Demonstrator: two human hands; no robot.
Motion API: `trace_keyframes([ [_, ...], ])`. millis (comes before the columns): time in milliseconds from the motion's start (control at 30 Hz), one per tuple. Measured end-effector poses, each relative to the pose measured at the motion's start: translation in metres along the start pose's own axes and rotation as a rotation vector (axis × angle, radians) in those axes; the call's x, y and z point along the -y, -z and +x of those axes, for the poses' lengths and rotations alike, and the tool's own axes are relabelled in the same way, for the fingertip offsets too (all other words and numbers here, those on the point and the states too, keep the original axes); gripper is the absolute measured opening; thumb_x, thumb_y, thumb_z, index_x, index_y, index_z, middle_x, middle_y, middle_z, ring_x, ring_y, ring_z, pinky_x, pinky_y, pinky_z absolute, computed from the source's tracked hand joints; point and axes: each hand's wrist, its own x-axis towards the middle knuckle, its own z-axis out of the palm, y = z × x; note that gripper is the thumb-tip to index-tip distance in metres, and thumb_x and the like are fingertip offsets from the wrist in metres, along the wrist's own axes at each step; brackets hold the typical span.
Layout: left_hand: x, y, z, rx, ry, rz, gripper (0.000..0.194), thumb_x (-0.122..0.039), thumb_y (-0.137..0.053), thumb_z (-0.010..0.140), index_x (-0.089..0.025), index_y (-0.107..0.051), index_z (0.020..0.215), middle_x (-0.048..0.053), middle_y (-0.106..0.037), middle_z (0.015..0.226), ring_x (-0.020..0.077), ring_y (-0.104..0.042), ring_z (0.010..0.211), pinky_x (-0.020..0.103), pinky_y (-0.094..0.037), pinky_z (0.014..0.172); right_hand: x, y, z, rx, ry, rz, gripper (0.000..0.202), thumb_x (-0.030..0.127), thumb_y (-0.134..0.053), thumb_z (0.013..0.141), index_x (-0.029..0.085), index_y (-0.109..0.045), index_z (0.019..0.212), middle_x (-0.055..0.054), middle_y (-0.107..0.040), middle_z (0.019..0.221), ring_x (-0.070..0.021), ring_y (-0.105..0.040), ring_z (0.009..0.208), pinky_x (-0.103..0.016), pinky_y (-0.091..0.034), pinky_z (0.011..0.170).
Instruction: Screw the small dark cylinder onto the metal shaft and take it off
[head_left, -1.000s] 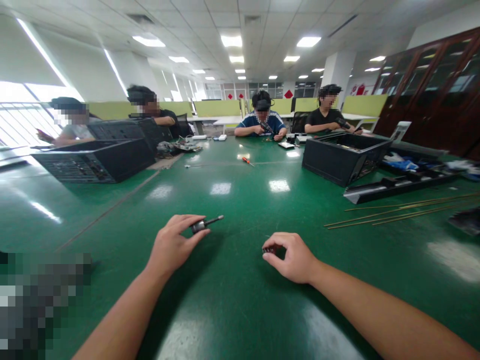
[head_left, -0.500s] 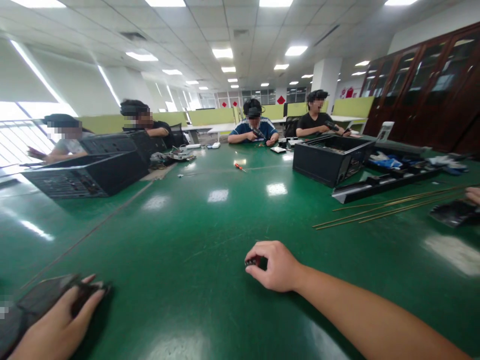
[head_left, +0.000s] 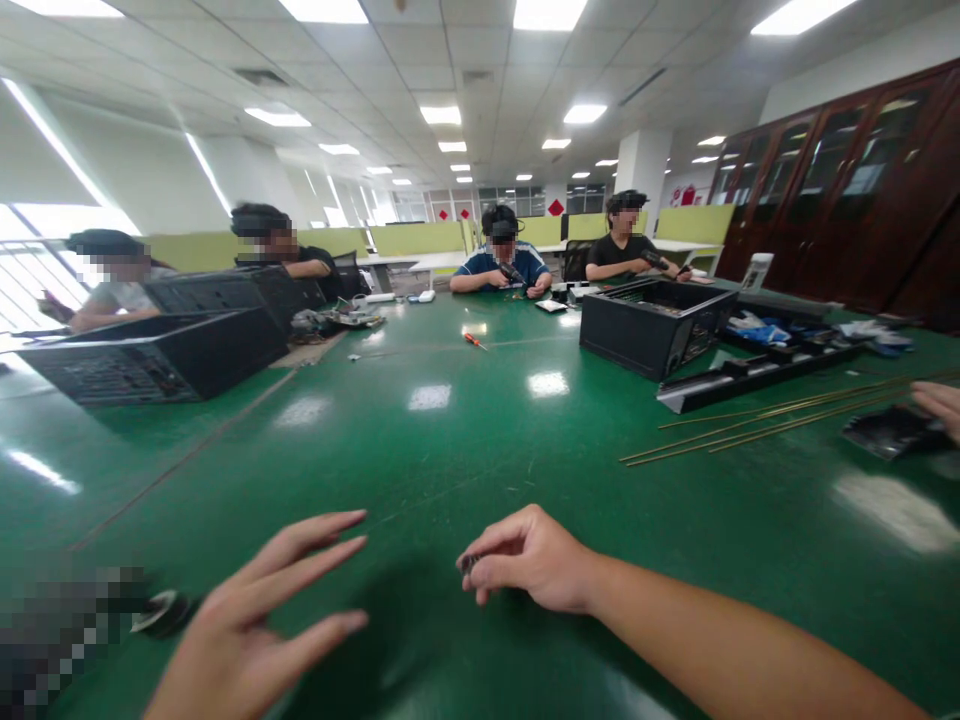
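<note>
My left hand point(head_left: 262, 610) is raised over the green table point(head_left: 360, 430), fingers stretched out and apart, with nothing in them. Just left of it lies a dark round piece with a pale rim point(head_left: 159, 613), beside a dark object blurred out in the lower left corner. My right hand point(head_left: 525, 560) pinches a small dark ridged part point(head_left: 470, 565) between thumb and fingers, low over the table. The fingers cover most of that part, so its kind does not show.
An orange-handled screwdriver point(head_left: 474, 341) lies mid-table. Computer cases stand at left point(head_left: 150, 360) and right point(head_left: 645, 325). Thin brass-coloured rods point(head_left: 735, 425) lie at right, near a dark crumpled piece point(head_left: 889, 432) and another person's hand point(head_left: 937, 402). Several people sit around the table.
My left hand has let go of the dark object at lower left and moved right, fingers opening. My right hand has shifted slightly left and down, still pinching the small part.
</note>
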Motion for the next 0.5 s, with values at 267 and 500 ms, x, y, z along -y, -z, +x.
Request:
trace_keyframes([
  [267, -0.080, -0.085, 0.056, 0.066, -0.181, -0.608, 0.024, -0.027, -0.077, 0.078, -0.034, -0.076, 0.101, 0.004, -0.074, 0.101, 0.0190, -0.071, 0.092, 0.030, -0.060, 0.078, 0.003, 0.006, -0.001, -0.017, -0.048, 0.201, 0.039, 0.044, -0.090, 0.058, 0.012, -0.078, 0.076, -0.004, -0.070, 0.069, -0.0133, -0.060, 0.062, -0.028, -0.044, 0.063],
  [500, -0.052, -0.065, 0.051, -0.051, 0.048, -0.503, 0.019, -0.041, -0.067, 0.085, -0.023, -0.073, 0.090, 0.005, -0.077, 0.091, 0.0213, -0.073, 0.085, 0.032, -0.062, 0.076, -0.004, 0.012, 0.004, 0.020, -0.125, 0.132, 0.042, 0.045, -0.086, 0.064, 0.014, -0.079, 0.092, -0.005, -0.073, 0.077, -0.0122, -0.061, 0.065, -0.025, -0.043, 0.062],
])
